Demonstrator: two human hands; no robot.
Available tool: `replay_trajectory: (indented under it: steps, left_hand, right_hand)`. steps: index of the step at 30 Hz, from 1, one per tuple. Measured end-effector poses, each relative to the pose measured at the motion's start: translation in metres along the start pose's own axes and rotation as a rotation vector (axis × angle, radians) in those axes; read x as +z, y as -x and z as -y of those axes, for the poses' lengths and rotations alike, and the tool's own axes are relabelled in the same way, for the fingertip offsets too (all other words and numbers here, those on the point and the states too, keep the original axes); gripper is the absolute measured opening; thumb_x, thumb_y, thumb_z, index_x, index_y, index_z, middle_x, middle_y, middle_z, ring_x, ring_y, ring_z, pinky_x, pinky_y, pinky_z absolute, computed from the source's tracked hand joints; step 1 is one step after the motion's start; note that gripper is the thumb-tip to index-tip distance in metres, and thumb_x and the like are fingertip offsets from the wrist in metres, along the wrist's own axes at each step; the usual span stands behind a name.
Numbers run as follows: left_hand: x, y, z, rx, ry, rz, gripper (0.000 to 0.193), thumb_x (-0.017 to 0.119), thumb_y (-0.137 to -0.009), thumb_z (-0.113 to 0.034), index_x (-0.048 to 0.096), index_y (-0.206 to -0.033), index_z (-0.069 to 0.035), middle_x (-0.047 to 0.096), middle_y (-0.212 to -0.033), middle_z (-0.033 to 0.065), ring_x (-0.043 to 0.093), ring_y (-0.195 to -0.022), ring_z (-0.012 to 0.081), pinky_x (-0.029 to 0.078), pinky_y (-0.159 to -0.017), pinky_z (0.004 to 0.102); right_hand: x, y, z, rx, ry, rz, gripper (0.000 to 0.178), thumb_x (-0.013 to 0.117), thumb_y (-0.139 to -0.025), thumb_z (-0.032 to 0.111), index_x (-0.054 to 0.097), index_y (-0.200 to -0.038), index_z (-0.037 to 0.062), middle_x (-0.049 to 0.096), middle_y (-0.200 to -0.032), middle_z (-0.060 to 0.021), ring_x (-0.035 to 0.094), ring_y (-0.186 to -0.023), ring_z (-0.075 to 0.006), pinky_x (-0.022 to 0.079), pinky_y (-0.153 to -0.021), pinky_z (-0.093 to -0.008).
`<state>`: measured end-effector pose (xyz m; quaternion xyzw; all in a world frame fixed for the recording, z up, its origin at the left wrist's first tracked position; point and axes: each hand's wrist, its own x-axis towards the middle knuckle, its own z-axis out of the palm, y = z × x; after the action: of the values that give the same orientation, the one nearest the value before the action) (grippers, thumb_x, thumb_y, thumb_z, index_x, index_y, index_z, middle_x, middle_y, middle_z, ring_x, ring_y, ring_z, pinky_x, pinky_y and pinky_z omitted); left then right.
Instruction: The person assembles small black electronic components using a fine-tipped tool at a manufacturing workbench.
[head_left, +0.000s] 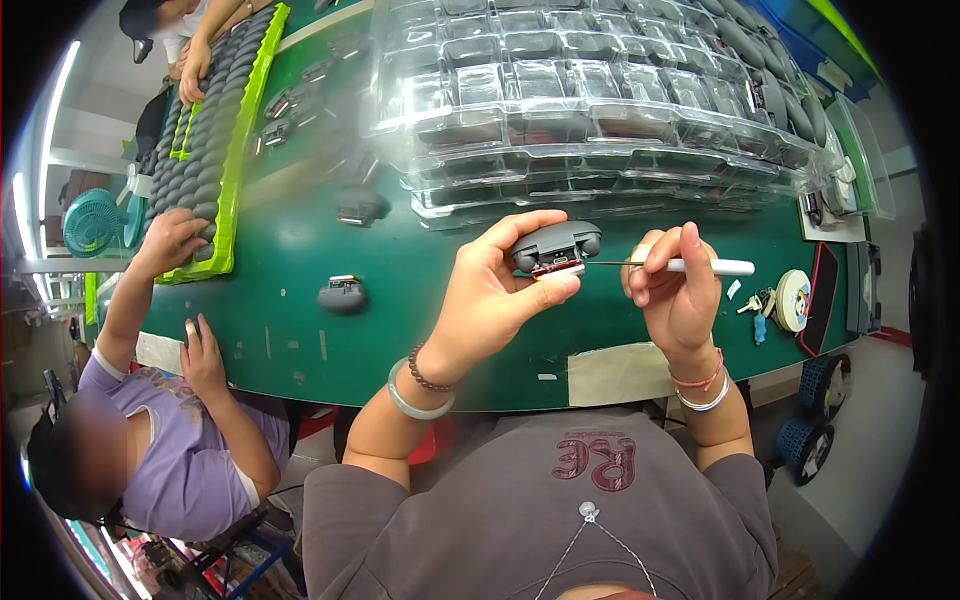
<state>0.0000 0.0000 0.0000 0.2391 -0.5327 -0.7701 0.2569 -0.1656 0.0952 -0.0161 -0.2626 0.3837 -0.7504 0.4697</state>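
My left hand (478, 295) is closed around a dark grey rounded plastic housing (555, 238), held up above the green table. The open side of the housing faces me and shows a small port and a red and white edge inside. My right hand (676, 295) pinches a thin tool with a white handle (735, 268). Its slim metal shaft points left, and the tip reaches the right side of the housing opening. Whether the tip touches it, I cannot tell. Another grey housing (342, 294) lies on the table to the left.
Stacked clear plastic trays (600, 125) fill the far side. Keys (757, 303), a round case (792, 300) and a red-edged dark slab (820, 298) lie right. Leftward, a co-worker's hand (172, 242) touches a lime-green crate (228, 225) of grey housings. A pale sheet (620, 376) lies near me.
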Motion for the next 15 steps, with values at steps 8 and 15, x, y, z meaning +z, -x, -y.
replay_trajectory:
  steps: [8, 15]
  left_hand:
    - [0.0027, -0.0002, 0.0041, 0.051, -0.037, 0.003, 0.049, 0.065, -0.071, 0.004, 0.044, -0.116, 0.004, 0.055, -0.104, 0.0102, 0.055, -0.090, 0.0132, 0.047, -0.077, 0.0253]
    - [0.0046, 0.0014, 0.0034, 0.115, -0.163, 0.007, 0.049, 0.065, -0.072, 0.003, 0.045, -0.116, 0.004, 0.055, -0.105, 0.0110, 0.055, -0.092, 0.0141, 0.046, -0.080, 0.0260]
  right_hand:
    - [-0.0028, -0.0002, 0.0012, -0.022, 0.023, 0.032, 0.045, 0.035, -0.093, 0.028, 0.051, -0.064, -0.0023, 0.052, -0.060, -0.0141, 0.047, -0.046, -0.0159, 0.039, -0.043, -0.0241]
    - [0.0007, 0.0029, 0.0004, -0.055, 0.049, 0.028, 0.045, 0.037, -0.093, 0.028, 0.053, -0.064, -0.0035, 0.052, -0.062, -0.0141, 0.049, -0.048, -0.0161, 0.039, -0.043, -0.0240]
